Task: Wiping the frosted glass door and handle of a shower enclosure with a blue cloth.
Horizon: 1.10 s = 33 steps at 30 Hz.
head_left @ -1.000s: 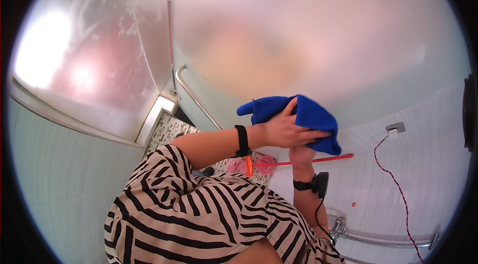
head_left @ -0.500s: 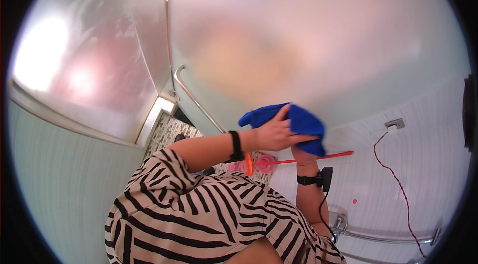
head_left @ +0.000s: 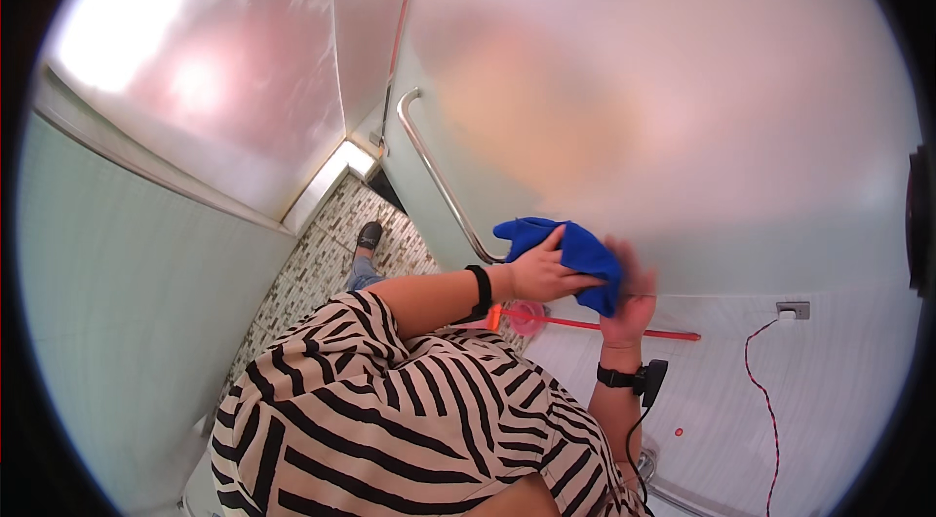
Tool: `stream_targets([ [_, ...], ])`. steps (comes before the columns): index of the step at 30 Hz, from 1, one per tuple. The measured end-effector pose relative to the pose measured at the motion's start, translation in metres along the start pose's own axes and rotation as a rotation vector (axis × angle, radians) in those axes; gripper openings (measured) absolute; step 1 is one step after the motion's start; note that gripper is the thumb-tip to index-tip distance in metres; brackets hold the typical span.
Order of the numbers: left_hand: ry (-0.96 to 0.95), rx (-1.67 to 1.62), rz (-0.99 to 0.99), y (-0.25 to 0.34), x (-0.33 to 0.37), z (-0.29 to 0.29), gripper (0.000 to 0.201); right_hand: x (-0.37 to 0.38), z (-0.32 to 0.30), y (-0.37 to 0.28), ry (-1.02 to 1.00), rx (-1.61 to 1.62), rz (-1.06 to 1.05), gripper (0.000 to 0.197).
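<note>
A blue cloth (head_left: 575,258) is bunched in my left hand (head_left: 546,273), whose fingers press over its near side. My right hand (head_left: 632,288) stands just right of the cloth, its fingers raised and apart but smeared by motion. Whether they still touch the cloth's edge is hard to make out. Behind both hands is a frosted glass door (head_left: 702,156) with a curved metal handle (head_left: 434,161), whose lower end is close to the cloth's left side.
A red stick (head_left: 663,333) and a pink basin (head_left: 527,318) are below my hands. At right, a twisted cord (head_left: 753,380) hangs from a wall socket (head_left: 794,310). Mosaic tiles (head_left: 336,219) cover the floor around my shoe (head_left: 370,235). A frosted panel (head_left: 244,49) stands at left.
My right hand has come away from under the cloth to its right side, fingers raised. My left hand keeps the cloth. The view has shifted, showing more floor and my shoe.
</note>
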<state>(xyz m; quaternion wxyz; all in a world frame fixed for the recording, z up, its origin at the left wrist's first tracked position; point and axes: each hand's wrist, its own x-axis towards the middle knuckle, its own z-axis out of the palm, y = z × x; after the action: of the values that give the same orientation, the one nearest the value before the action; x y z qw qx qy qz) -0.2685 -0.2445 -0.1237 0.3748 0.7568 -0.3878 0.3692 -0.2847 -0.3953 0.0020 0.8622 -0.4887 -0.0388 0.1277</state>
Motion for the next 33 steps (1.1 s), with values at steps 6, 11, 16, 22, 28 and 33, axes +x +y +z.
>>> stream_targets([
  [6, -0.032, 0.073, -0.176, -0.018, -0.049, 0.011, 0.040, -0.001, -0.002, 0.000, -0.046, -0.142, -0.016, 0.055],
  [11, 0.162, 0.121, -0.560, -0.049, -0.035, 0.009, 0.045, -0.003, -0.006, 0.001, -0.022, -0.157, -0.043, 0.055],
  [16, 0.572, 0.136, -0.856, -0.109, -0.024, -0.002, 0.053, -0.005, -0.009, 0.001, -0.002, -0.163, -0.071, 0.056],
  [22, 1.044, -0.190, -1.373, -0.131, -0.029, 0.032, 0.062, -0.003, -0.011, 0.008, 0.045, -0.177, -0.124, 0.058],
  [28, 0.965, -0.605, -1.722, -0.006, 0.013, 0.066, 0.065, -0.003, -0.014, 0.011, 0.066, -0.157, -0.110, 0.063],
  [33, 0.962, -0.660, -1.876, 0.011, 0.029, 0.065, 0.067, -0.004, -0.006, 0.011, 0.041, -0.179, -0.114, 0.063],
])
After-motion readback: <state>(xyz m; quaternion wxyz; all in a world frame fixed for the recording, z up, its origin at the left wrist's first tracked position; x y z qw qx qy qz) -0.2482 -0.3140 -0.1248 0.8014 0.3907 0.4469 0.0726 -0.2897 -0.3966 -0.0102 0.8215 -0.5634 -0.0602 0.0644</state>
